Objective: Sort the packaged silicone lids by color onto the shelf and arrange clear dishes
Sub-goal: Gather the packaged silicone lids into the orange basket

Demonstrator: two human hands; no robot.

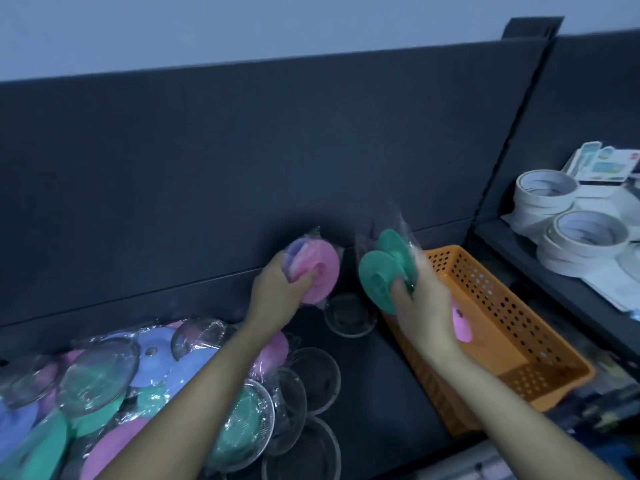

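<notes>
Heaped packaged lids [104,393] and clear dishes [317,379] crowd the near left of the dark shelf [398,393].
Above them the left hand [277,292] clasps a pink-and-purple lid pack [323,271]; the right hand [426,306] pinches wrapped green lids [375,278] beside an orange basket [502,306], both packs held off the shelf.

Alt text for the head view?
The left hand grips packaged pink and purple lids, the right hand grips green lids, above a dark shelf. A mixed lid pile lies lower left; an orange basket sits right.

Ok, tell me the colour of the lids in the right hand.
Green: the lids gripped by the right hand, clear in the head view.
</notes>
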